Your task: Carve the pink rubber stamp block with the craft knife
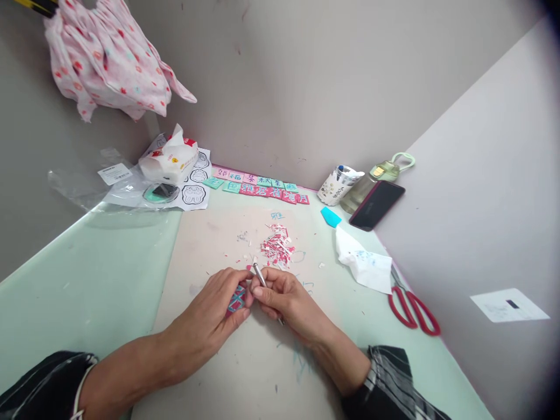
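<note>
Between the thumb and fingers of my left hand (210, 312) is a small red tile (237, 298) with blue drawn lines, partly covered by the fingers. My right hand (291, 300) grips a slim silver craft knife (259, 274) like a pen, its tip close to my left fingertips. Just beyond the hands lies a heap of red and white shavings (278, 245). Farther back, two rows of pink, green and red tiles (262, 189) bear blue written characters.
Red-handled scissors (413, 309) lie at the right beside a stained tissue (365, 262). A phone (377, 205) leans near a bottle (356, 195) and a pen cup (336, 185). A tissue pack (170, 160) sits back left on printed sheets (196, 195). A pink spotted cloth (107, 58) hangs above.
</note>
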The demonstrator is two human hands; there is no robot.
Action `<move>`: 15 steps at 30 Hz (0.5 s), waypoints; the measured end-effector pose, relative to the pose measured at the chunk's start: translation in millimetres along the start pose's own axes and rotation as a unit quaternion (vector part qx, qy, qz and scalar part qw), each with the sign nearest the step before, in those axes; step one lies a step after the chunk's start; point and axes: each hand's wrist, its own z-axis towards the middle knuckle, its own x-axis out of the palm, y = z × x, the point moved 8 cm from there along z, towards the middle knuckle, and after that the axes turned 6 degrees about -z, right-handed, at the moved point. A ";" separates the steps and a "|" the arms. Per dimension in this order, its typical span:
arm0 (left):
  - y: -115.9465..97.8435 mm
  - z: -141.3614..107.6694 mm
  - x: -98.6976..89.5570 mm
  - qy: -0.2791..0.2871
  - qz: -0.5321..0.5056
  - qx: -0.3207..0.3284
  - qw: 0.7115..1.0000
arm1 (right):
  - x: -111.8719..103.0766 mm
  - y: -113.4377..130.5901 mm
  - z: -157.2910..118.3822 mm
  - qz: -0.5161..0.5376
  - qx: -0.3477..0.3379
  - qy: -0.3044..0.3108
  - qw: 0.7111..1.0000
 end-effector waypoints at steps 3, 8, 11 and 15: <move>1.4 0.0 2.1 0.012 -0.007 0.000 1.000 | 1.4 1.3 -0.5 -0.018 0.002 0.010 1.000; 2.4 0.0 4.6 0.028 -0.004 0.009 1.000 | 0.5 4.3 -2.5 -0.103 0.005 0.012 0.995; 6.0 -1.5 4.1 0.014 0.008 0.011 1.000 | -1.3 3.2 -3.1 -0.122 0.011 0.003 0.992; 10.0 -4.7 2.9 0.010 0.033 0.011 0.999 | -14.2 3.0 -3.2 -0.145 0.013 -0.020 0.989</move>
